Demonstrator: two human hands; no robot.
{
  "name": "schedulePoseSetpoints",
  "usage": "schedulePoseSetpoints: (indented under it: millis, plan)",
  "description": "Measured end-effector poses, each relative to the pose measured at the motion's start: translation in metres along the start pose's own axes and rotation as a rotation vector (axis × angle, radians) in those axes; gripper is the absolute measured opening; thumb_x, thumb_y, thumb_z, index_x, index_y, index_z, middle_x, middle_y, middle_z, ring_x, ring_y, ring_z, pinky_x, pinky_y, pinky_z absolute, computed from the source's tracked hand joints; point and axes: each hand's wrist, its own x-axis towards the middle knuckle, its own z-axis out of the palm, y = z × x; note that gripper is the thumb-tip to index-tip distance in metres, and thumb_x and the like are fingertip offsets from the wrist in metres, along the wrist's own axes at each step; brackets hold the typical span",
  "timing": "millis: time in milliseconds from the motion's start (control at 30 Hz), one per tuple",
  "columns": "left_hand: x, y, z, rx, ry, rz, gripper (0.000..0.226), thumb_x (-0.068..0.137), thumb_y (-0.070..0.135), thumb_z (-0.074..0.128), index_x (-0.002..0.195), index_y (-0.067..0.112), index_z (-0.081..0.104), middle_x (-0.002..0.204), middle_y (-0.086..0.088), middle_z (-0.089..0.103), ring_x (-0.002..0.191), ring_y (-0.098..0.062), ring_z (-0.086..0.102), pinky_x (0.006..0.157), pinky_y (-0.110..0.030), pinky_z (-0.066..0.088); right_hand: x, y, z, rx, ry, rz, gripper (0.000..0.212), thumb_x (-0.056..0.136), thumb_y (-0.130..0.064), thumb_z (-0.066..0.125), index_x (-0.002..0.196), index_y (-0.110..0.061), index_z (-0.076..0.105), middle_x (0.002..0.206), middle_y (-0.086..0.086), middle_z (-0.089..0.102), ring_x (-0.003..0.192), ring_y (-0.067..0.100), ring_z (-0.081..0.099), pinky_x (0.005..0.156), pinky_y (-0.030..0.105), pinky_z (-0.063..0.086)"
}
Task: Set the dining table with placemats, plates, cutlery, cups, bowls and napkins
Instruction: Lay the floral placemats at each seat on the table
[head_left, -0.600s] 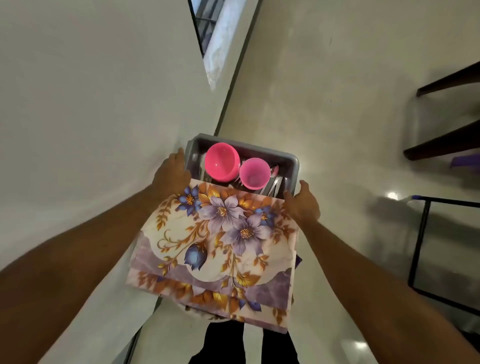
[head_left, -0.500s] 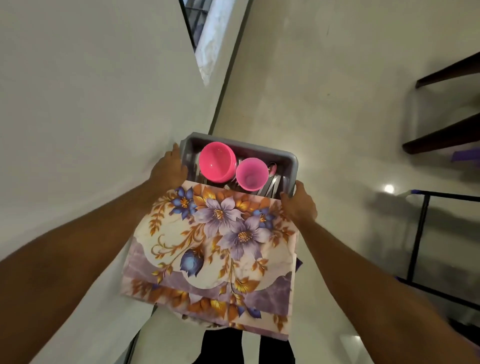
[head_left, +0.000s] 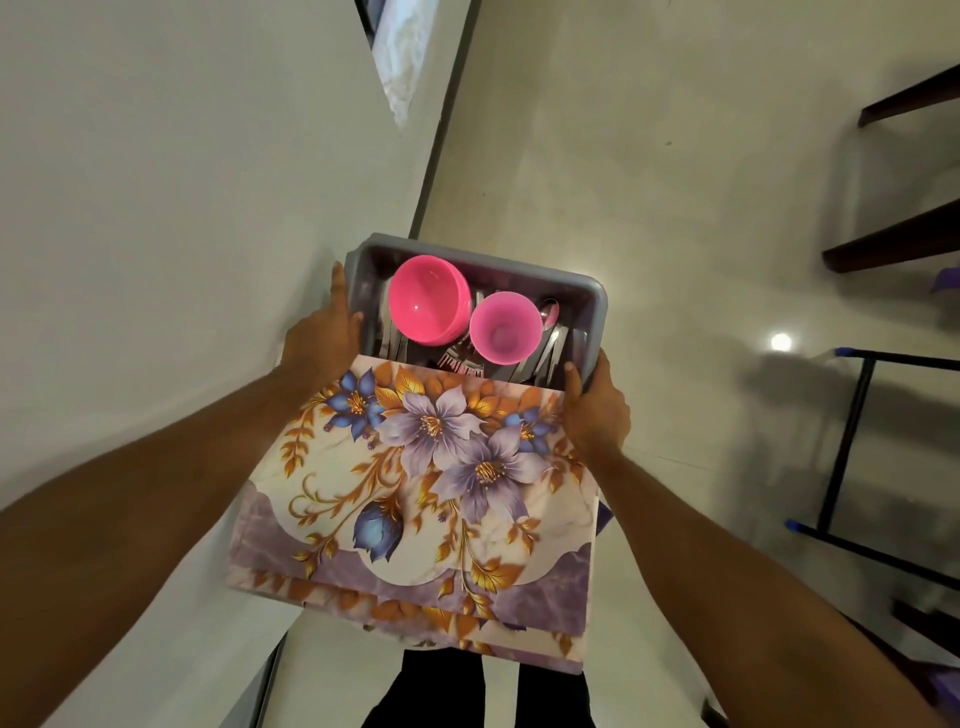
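Note:
I carry a grey plastic tub in front of me with both hands. My left hand grips its left side and my right hand grips its right side, thumb over the rim. Inside stand a pink bowl and a pink cup, with metal cutlery beneath them. A stack of floral placemats in purple, blue and gold lies over the near part of the tub and hides what is under it.
A white wall runs close along my left. Pale glossy floor stretches ahead. Dark wooden furniture legs are at the upper right, and a black metal frame stands at the right.
The tub and both hands keep the same hold; the view has shifted slightly as I walk, with the wall and floor sliding past.

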Motion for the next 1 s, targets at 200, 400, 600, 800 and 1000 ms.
schedulePoseSetpoints:
  millis: [200, 400, 600, 800, 1000]
  plan:
    - [-0.002, 0.009, -0.002, -0.058, 0.042, 0.050, 0.073, 0.105, 0.034, 0.042, 0.159, 0.019, -0.004, 0.076, -0.015, 0.059, 0.062, -0.024, 0.056, 0.062, -0.037, 0.050, -0.007, 0.002, -0.008, 0.027, 0.059, 0.018, 0.056, 0.106, -0.045, 0.039, 0.155, -0.021, 0.027, 0.109, 0.014, 0.070, 0.091, 0.040, 0.067, 0.076, 0.037, 0.049]
    - [-0.017, 0.055, -0.030, -0.069, 0.070, 0.060, 0.073, 0.105, 0.035, 0.042, 0.159, 0.019, -0.005, 0.079, -0.011, 0.053, 0.067, -0.021, 0.053, 0.066, -0.034, 0.045, -0.001, 0.012, -0.052, 0.041, 0.127, -0.028, 0.047, 0.105, -0.046, 0.037, 0.143, -0.019, 0.038, 0.106, 0.016, 0.069, 0.089, 0.041, 0.066, 0.079, 0.051, 0.056]
    - [-0.035, 0.137, -0.071, -0.074, 0.066, 0.122, 0.073, 0.105, 0.038, 0.040, 0.158, 0.020, -0.007, 0.090, -0.019, 0.062, 0.073, -0.025, 0.056, 0.074, -0.041, 0.050, 0.019, 0.036, -0.141, 0.063, 0.174, -0.033, 0.046, 0.104, -0.051, 0.036, 0.132, -0.017, 0.047, 0.110, 0.020, 0.068, 0.097, 0.046, 0.062, 0.081, 0.046, 0.051]
    - [-0.060, 0.255, -0.100, -0.086, 0.090, 0.204, 0.070, 0.106, 0.035, 0.038, 0.158, 0.019, -0.006, 0.108, -0.028, 0.064, 0.093, -0.042, 0.064, 0.083, -0.049, 0.049, 0.054, 0.083, -0.255, 0.046, 0.165, -0.032, 0.041, 0.105, -0.045, 0.040, 0.120, -0.008, 0.049, 0.112, 0.024, 0.065, 0.101, 0.046, 0.060, 0.078, 0.043, 0.043]
    - [-0.074, 0.388, -0.120, -0.174, 0.103, 0.186, 0.067, 0.104, 0.034, 0.039, 0.157, 0.018, 0.002, 0.123, -0.028, 0.059, 0.106, -0.047, 0.061, 0.087, -0.047, 0.048, 0.116, 0.118, -0.389, -0.010, 0.162, -0.063, 0.037, 0.104, -0.040, 0.042, 0.121, -0.007, 0.050, 0.117, 0.024, 0.063, 0.106, 0.044, 0.060, 0.080, 0.042, 0.043]
